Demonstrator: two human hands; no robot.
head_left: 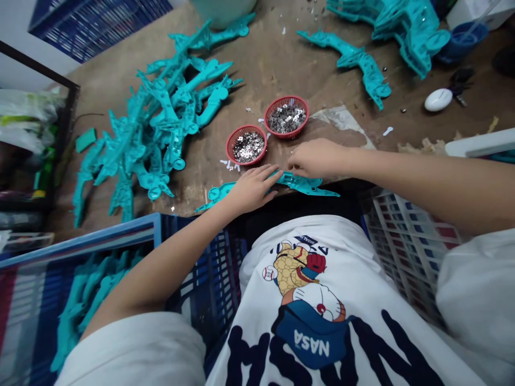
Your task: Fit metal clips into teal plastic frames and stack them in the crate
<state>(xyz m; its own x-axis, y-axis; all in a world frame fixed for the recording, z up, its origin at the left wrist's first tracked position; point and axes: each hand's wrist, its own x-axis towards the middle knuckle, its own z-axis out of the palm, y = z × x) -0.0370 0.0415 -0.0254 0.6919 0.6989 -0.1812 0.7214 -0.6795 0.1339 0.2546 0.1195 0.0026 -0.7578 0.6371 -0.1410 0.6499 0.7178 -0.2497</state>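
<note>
A long teal plastic part (pixel 306 185) lies along the near edge of the brown worktable (pixel 277 59). My left hand (pixel 251 187) rests flat on its left half, fingers stretched out over it. My right hand (pixel 316 157) is curled, fingertips pinched together and pressed on the part near its middle; anything in the pinch is too small to see. Just beyond my hands stand two red mesh baskets of small silvery metal pieces, one on the left (pixel 246 144) and one on the right (pixel 287 116).
A heap of the same teal parts (pixel 161 118) fills the table's left side, more (pixel 402 27) lie at the back right. A blue crate (pixel 100 279) with teal parts sits at my left, a white crate (pixel 406 241) at my right. A white oval object (pixel 438 99) lies far right.
</note>
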